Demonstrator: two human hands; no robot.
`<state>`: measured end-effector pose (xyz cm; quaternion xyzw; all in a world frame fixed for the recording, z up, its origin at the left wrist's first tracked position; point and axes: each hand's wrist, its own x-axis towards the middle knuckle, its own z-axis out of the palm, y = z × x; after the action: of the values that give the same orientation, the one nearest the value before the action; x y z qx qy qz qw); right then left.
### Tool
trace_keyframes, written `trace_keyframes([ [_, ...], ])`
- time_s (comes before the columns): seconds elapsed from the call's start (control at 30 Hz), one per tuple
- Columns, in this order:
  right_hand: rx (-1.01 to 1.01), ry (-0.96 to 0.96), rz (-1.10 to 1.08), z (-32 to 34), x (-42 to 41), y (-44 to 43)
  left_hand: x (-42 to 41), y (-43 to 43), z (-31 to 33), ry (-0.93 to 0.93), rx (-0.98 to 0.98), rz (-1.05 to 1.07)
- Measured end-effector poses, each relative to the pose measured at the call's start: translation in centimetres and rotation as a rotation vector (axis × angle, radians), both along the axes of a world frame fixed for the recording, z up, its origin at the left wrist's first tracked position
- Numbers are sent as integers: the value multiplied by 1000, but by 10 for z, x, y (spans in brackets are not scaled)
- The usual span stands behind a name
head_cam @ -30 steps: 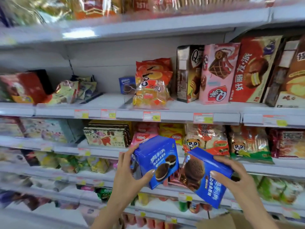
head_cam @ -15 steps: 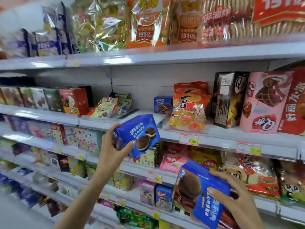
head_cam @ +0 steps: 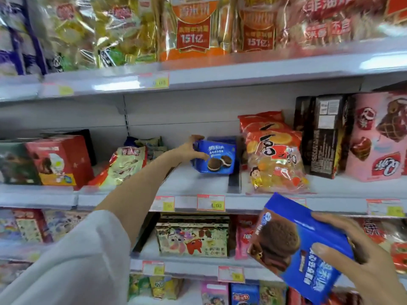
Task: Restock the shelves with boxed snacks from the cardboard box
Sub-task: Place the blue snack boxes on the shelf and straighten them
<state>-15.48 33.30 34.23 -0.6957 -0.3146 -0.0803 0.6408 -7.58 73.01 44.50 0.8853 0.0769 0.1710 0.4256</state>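
A left hand [head_cam: 189,148], reached out from a pale sleeve [head_cam: 77,260], was seen gripping a blue sandwich-cookie box [head_cam: 218,159] by its left edge, with the thumb hooked over the top corner and the fingers curled against the front face. The box was held slightly tilted at the middle shelf [head_cam: 198,181], towards the back, just in front of another blue box [head_cam: 226,139] of the same kind. Whether its lower edge touched the board could not be told. It was placed between a pale snack bag [head_cam: 125,164] on the left and an orange rice-cracker bag [head_cam: 273,155] on the right. Beyond that bag a dark upright box [head_cam: 323,133] and a pink box [head_cam: 378,137] were stood.

A second blue box [head_cam: 293,245], printed with a chocolate cookie, was held low and tilted in front of the lower shelves by the right hand [head_cam: 363,265], its fingers [head_cam: 326,249] wrapped over the front face. A red-edged price tag [head_cam: 211,202] was fixed to the shelf rail below the first box.
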Motion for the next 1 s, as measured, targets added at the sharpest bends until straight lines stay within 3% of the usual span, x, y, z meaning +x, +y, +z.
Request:
trace_keyframes([
  [0.1, 5, -23, -12, 12, -10, 19, 20, 15, -5, 61, 45, -28],
  [0.27, 86, -25, 46, 45, -15, 68, 35, 29, -17, 60, 341, 123],
  [0.33, 43, -85, 53, 65, -13, 99, 13, 34, -10, -55, 330, 188],
  [0.43, 8, -120, 67, 89, 9, 155, -53, 40, -4, -372, 229, 292],
  [0.57, -8, -66, 163, 113, 57, 256, -140, 45, -32, -540, 352, 412],
  [0.77, -388, -269, 90, 127, 122, 371, -200, 45, -84, -512, 447, 303],
  [1.0, -696, -321, -39, 140, 188, 389, -232, 47, -92, -521, 603, 219],
])
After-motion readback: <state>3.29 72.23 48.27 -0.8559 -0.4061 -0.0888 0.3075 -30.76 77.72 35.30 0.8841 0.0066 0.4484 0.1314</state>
